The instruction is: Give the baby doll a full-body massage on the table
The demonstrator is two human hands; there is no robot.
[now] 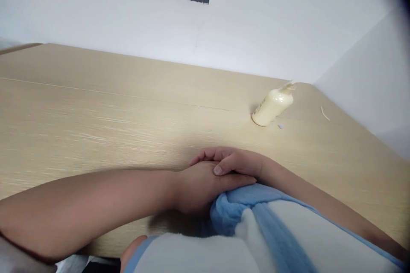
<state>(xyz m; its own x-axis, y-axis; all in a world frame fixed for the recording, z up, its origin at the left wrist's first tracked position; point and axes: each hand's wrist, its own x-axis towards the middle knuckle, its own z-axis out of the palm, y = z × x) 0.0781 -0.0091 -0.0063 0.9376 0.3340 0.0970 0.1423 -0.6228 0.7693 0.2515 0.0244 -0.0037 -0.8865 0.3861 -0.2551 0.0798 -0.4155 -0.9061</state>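
My left hand (195,185) reaches in from the left and lies within my right hand (235,160), just above the tabletop. The right fingers curl over the far side of the left hand, and the right thumb presses on its back, so the right hand is closed round it. One digit of the left hand stretches straight towards the right wrist; its other fingers are hidden. Just below both hands is blue-and-white cloth (285,226) with a bunched blue part beside the left hand. I cannot tell whether it is clothing.
A pale yellow pump bottle (272,106) stands on the wooden table (80,123), beyond my hands to the right. Close to it lie a small bluish scrap (281,126) and a thin pale strip (324,113). The white wall (256,25) bounds the table's far edge.
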